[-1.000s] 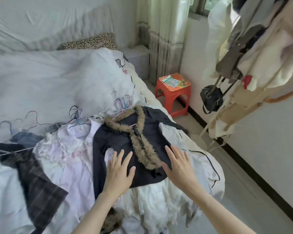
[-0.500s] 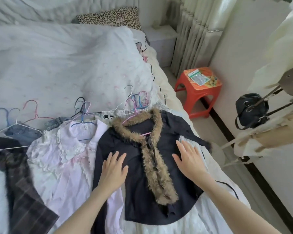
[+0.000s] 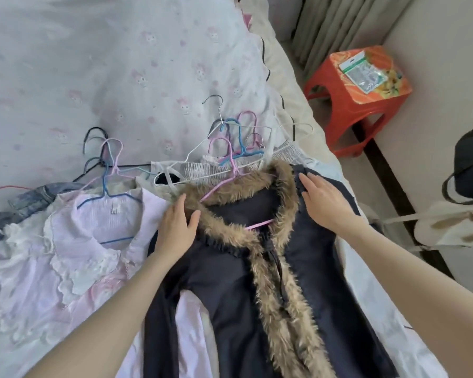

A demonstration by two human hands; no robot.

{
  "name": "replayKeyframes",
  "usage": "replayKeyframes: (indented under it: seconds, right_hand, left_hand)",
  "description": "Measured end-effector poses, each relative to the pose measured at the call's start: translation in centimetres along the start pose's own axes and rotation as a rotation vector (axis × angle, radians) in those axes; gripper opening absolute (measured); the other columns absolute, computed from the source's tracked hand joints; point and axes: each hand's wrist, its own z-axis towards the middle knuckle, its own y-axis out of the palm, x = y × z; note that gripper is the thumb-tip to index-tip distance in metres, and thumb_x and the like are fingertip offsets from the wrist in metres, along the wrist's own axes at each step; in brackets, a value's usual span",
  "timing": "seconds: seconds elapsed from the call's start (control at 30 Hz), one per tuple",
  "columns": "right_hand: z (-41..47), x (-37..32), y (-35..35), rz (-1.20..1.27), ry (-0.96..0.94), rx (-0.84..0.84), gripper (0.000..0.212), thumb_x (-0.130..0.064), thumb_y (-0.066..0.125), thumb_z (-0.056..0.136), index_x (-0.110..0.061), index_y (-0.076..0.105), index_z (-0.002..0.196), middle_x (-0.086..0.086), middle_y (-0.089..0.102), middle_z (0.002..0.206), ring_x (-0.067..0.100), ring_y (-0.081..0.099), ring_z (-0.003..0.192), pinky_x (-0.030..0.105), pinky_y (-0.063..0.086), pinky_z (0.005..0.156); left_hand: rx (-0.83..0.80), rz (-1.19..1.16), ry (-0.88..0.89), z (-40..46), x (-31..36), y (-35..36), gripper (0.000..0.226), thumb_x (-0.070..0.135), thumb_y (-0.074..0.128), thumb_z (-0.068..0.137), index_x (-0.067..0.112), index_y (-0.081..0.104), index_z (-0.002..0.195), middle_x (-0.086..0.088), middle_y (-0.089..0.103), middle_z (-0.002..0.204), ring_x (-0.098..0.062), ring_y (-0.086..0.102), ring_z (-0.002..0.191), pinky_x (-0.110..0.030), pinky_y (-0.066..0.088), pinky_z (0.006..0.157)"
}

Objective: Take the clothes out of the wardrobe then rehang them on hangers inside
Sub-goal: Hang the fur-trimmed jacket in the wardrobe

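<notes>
My left hand (image 3: 175, 230) lies flat on the left shoulder of the dark navy jacket with the tan fur collar (image 3: 246, 282), fingers nearly straight, thumb touching the fur. My right hand (image 3: 325, 203) presses the other shoulder, fingers extended, gripping nothing. I judge I'm squaring the shoulders over the thin pink wire hanger (image 3: 230, 170) threaded through its neck. The jacket lies spread on the bed (image 3: 99, 64), beside a pale pink frilled blouse (image 3: 88, 241) on a blue wire hanger (image 3: 104, 184).

Both hands now sit higher on the dark jacket (image 3: 230, 282), the left hand (image 3: 175, 227) at the fur collar (image 3: 257, 192) and the right hand (image 3: 325, 203) on the shoulder, up from its midsection.
</notes>
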Motion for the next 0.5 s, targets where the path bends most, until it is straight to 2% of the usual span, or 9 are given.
replayKeyframes:
  seconds: [0.13,0.23,0.3,0.37,0.43,0.5]
  right_hand:
    - [4.5,-1.1,1.1,0.003,-0.063,0.009,0.054,-0.026,0.040,0.098,-0.006,0.024,0.145,0.012,0.035,0.146,0.028,0.029,0.136,0.045,0.026,0.110]
    - [5.8,-1.5,1.3,0.039,-0.027,-0.017,0.054,-0.026,0.047,0.095,-0.003,0.029,0.140,0.020,0.041,0.139,0.036,0.038,0.127,0.044,0.030,0.105]
    - [6.0,-1.3,1.1,0.038,0.001,-0.037,0.047,-0.026,0.049,0.094,-0.002,0.037,0.132,0.022,0.044,0.133,0.039,0.044,0.120,0.044,0.035,0.097]
    - [5.8,-1.1,1.0,0.032,0.032,-0.074,0.039,-0.025,0.050,0.094,0.001,0.042,0.122,0.024,0.048,0.127,0.040,0.049,0.112,0.043,0.039,0.088]
    - [5.1,-1.0,0.9,0.059,0.062,-0.088,0.033,-0.024,0.050,0.094,0.002,0.046,0.114,0.024,0.052,0.120,0.039,0.051,0.107,0.042,0.039,0.085]
    - [4.0,-0.9,0.6,0.099,0.067,-0.046,0.029,-0.024,0.051,0.094,0.001,0.049,0.108,0.022,0.056,0.112,0.037,0.052,0.102,0.041,0.040,0.083]
  left_hand:
    - [0.031,0.101,-0.011,1.9,-1.5,0.9,0.054,0.038,0.052,0.092,0.003,0.044,0.132,-0.018,0.051,0.129,-0.038,0.043,0.117,-0.047,0.033,0.097]
    - [0.069,0.148,-0.061,1.4,-1.9,1.7,0.060,0.041,0.056,0.088,0.001,0.045,0.130,-0.022,0.048,0.126,-0.042,0.041,0.116,-0.053,0.032,0.096]
    - [0.039,0.167,-0.129,1.5,-1.5,1.8,0.058,0.046,0.053,0.088,0.003,0.046,0.127,-0.018,0.045,0.128,-0.039,0.038,0.119,-0.052,0.032,0.096]
    - [0.015,0.187,-0.146,1.8,-1.2,1.4,0.054,0.049,0.051,0.089,0.003,0.050,0.118,-0.015,0.049,0.122,-0.036,0.042,0.116,-0.050,0.036,0.094]
    - [-0.016,0.130,-0.124,2.1,-1.3,1.2,0.049,0.048,0.051,0.089,0.002,0.053,0.105,-0.014,0.057,0.110,-0.034,0.050,0.106,-0.047,0.040,0.089]
    - [-0.048,-0.011,-0.094,1.8,-1.4,0.7,0.044,0.045,0.051,0.090,0.003,0.054,0.103,-0.013,0.062,0.104,-0.032,0.056,0.099,-0.042,0.044,0.084]
